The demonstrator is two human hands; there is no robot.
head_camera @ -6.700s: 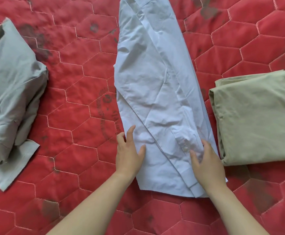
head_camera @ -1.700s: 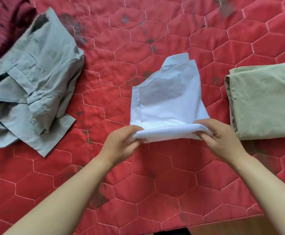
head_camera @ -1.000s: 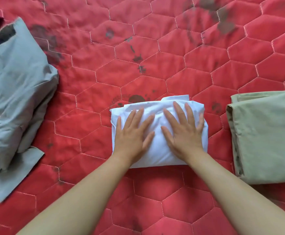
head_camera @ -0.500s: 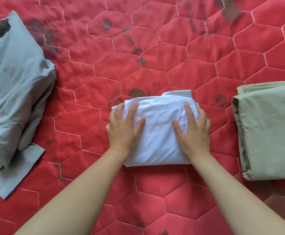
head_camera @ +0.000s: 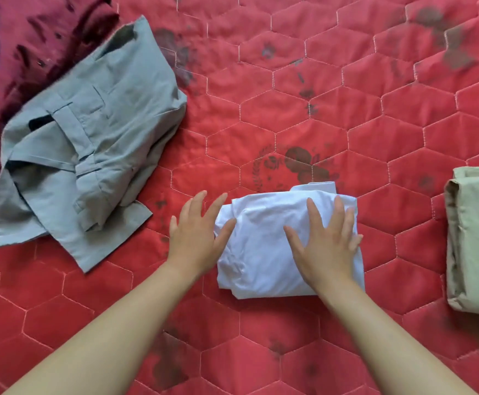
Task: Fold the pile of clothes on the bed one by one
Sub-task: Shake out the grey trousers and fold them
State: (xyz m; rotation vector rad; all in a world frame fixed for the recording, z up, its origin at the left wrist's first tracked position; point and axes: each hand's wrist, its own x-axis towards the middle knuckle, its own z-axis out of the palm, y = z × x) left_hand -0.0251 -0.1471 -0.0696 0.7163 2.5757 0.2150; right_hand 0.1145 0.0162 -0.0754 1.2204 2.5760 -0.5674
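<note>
The folded white shirt point(head_camera: 261, 223) lay near-centre on the red quilt point(head_camera: 375, 132). The right hand point(head_camera: 326, 249) pressed flat on it, gripping nothing. The left hand point(head_camera: 195, 240), fingers straight, touched its left edge. If the hands lifted carelessly, the loose far flap might spring open.

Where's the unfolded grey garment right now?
In the head view, the grey garment lies rumpled at the upper left of the red quilt, next to a dark red garment, left of the folded white shirt under the right hand.
</note>
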